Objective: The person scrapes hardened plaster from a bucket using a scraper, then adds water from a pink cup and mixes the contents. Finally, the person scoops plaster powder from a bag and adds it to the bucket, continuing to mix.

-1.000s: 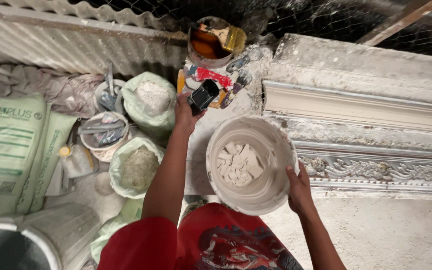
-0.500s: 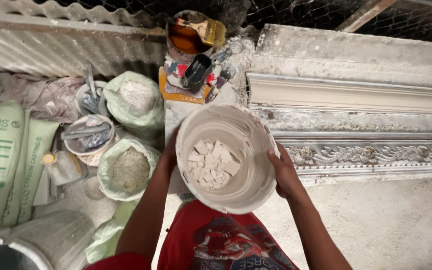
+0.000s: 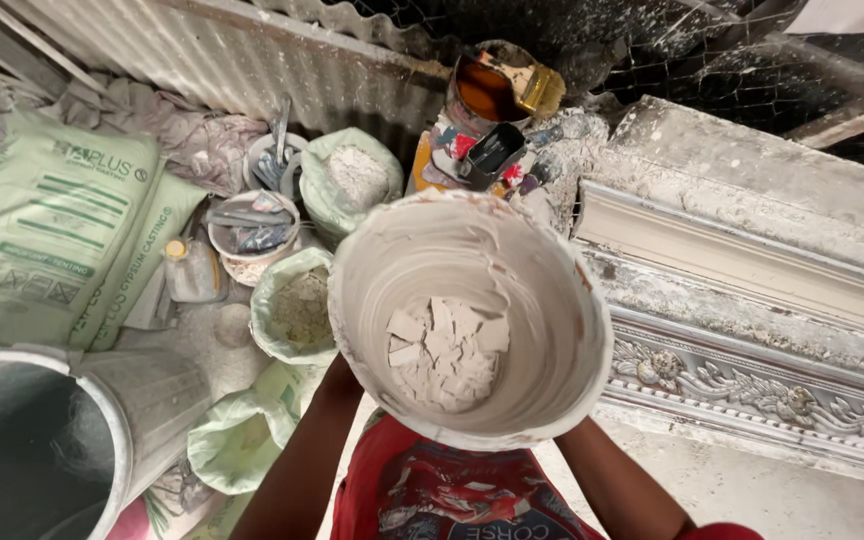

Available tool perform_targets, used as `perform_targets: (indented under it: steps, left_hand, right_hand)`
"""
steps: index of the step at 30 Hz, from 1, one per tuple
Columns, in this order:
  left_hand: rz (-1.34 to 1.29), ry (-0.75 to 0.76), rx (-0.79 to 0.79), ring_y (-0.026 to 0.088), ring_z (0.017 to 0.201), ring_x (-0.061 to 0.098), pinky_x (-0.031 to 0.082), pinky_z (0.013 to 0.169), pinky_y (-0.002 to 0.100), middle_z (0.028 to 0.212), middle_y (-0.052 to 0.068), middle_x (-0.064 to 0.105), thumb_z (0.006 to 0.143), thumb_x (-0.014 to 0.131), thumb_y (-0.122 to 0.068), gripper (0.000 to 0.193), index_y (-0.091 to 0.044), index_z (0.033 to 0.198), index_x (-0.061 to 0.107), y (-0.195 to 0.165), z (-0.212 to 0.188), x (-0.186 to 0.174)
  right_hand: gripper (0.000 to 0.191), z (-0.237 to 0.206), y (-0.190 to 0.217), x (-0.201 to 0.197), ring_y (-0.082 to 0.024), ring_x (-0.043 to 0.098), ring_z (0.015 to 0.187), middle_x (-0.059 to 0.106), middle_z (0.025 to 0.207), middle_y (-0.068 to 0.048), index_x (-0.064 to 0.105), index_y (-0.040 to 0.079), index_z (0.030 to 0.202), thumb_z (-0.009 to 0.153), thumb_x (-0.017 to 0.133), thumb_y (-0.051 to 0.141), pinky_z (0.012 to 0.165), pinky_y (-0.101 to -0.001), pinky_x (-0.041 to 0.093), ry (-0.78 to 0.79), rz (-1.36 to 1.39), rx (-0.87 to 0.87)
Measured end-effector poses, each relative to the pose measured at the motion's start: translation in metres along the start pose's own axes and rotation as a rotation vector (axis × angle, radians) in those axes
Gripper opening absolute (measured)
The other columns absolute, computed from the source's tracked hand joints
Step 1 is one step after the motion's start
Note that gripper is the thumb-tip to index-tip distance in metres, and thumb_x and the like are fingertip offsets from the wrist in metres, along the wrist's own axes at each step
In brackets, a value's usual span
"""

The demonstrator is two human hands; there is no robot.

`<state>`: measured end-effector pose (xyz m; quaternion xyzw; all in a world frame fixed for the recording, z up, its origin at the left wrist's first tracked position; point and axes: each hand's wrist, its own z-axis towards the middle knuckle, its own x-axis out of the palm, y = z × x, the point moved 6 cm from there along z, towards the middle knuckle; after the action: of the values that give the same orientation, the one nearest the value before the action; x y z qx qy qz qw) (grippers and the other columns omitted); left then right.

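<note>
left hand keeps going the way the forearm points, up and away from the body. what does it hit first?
Likely the white bucket: the left hand is already at its underside, mostly hidden by the rim. Beyond it lies the paint-stained clutter by the corrugated wall, but depth is unclear.

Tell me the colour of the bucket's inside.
White, plaster-coated bucket, with pale broken chips at the bottom; head view.

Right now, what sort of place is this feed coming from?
Most likely a small plaster-casting workshop. A plaster-caked white bucket holds broken white chips, green sacks of powder lean on a corrugated wall, and ornate cornice mouldings lie alongside.
</note>
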<state>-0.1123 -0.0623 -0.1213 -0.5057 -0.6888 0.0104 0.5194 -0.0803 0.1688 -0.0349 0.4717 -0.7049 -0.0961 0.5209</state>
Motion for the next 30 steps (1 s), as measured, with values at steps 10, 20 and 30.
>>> perform_targets:
  steps: [10,20,30]
  left_hand:
    - [-0.097,-0.069,0.053,0.030,0.121,0.062,0.049,0.104,0.043,0.140,0.014,0.058,0.100,0.046,-0.048,0.062,-0.008,0.147,0.045,0.004,0.023,0.025]
    - [-0.288,-0.075,0.485,0.031,0.124,0.061,0.048,0.109,0.043,0.138,0.020,0.061,0.101,0.045,-0.053,0.067,0.000,0.142,0.053,-0.095,0.009,0.018]
    - [0.994,-0.534,0.520,0.041,0.137,0.050,0.039,0.115,0.043,0.148,0.029,0.048,0.098,0.054,-0.028,0.071,0.005,0.155,0.028,-0.091,0.014,0.066]
  right_hand:
    - [0.065,0.019,-0.004,0.025,-0.034,0.067,0.110,0.060,0.131,-0.026,0.046,0.002,0.145,0.097,0.046,0.046,0.091,-0.0469,0.057,0.133,-0.086,0.097]
    - [0.069,0.054,0.049,-0.039,-0.038,0.070,0.103,0.059,0.126,-0.030,0.046,0.000,0.142,0.096,0.044,0.051,0.086,-0.0490,0.060,-0.319,-0.159,-0.259]
    - [0.072,0.092,0.010,-0.032,-0.026,0.058,0.113,0.058,0.130,-0.015,0.018,0.017,0.155,0.089,0.047,0.011,0.092,-0.0340,0.050,-0.525,-0.400,-0.306]
